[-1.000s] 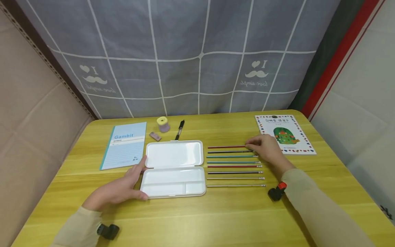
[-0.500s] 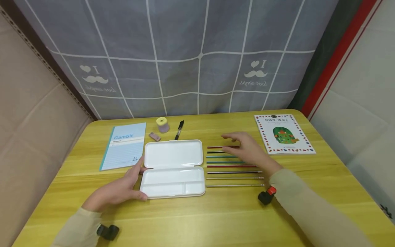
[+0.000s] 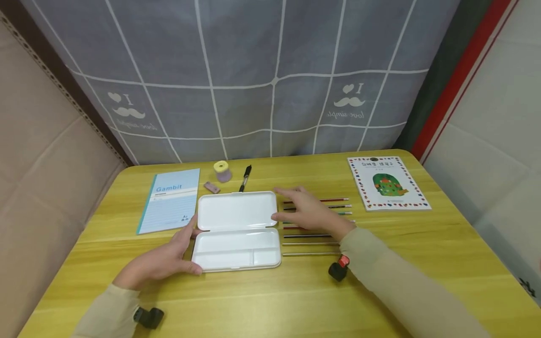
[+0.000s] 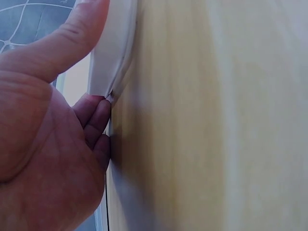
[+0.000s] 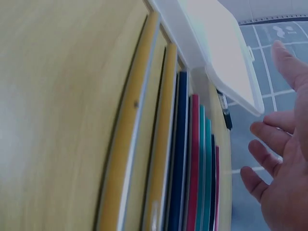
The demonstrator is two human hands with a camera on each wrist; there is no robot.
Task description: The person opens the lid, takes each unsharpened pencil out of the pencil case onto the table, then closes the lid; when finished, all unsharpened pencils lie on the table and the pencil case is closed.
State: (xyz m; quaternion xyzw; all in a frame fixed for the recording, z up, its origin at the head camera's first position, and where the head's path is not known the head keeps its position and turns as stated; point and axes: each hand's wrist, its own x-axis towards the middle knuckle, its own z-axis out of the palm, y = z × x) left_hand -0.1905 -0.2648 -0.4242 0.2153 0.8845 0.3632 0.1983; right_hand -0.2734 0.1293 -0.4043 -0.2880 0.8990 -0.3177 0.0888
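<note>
An open white pencil case (image 3: 238, 231) lies flat on the yellow table (image 3: 270, 300), lid (image 3: 236, 211) to the far side. My left hand (image 3: 162, 257) rests against the case's left edge (image 4: 111, 57), thumb on the rim, fingers at the corner. Several pencils (image 3: 321, 225) lie in a parallel row right of the case, also in the right wrist view (image 5: 183, 159). My right hand (image 3: 306, 212) hovers over the left ends of the pencils, fingers spread and holding nothing, close to the lid's right end (image 5: 221, 53).
A blue Gambit notebook (image 3: 171, 199) lies left of the case. A yellow-topped sharpener (image 3: 222, 170), a pink eraser (image 3: 212, 187) and a black pen (image 3: 244, 178) sit behind it. A picture book (image 3: 386, 183) lies at the far right. A grey curtain hangs behind.
My right hand has moved left along the pencil row, from the eraser ends near the book to beside the case. The left hand has stayed on the case.
</note>
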